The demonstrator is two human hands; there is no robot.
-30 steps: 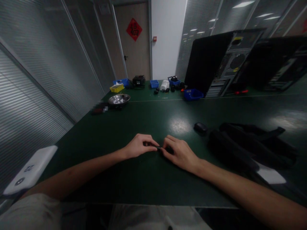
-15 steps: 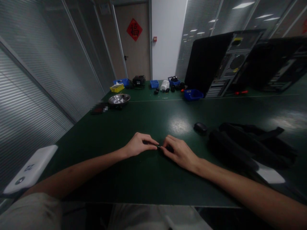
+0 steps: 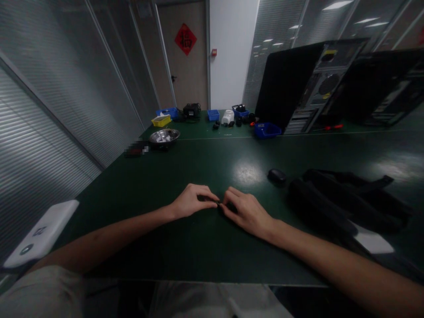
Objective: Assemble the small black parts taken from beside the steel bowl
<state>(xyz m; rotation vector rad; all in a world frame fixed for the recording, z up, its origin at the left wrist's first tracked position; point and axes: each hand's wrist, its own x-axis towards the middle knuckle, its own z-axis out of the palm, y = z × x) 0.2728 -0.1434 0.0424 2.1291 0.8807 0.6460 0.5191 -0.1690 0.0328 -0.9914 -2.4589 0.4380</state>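
Observation:
Over the dark green table point(image 3: 205, 251), my left hand point(image 3: 192, 201) and my right hand point(image 3: 245, 210) meet at their fingertips. Between them is a tiny dark piece point(image 3: 218, 203), too small to name. My left thumb and fingers pinch at its left side. From the right, my other thumb and curled index finger close on it, and they cover part of it. Both forearms rest near the table's front edge.
A black computer mouse point(image 3: 277, 176) and a black strapped bag-like item point(image 3: 344, 201) lie on the right. Farther back are a metal bowl point(image 3: 164, 137) of small parts, a blue bin point(image 3: 267, 130), a yellow tray point(image 3: 161, 121) and a computer tower point(image 3: 291, 84). A white device point(image 3: 43, 232) is at left.
Both hands stay at almost the same spot. The right fingertips have shifted very slightly left, closer to the left ones, and a bright glint on the small piece is no longer visible.

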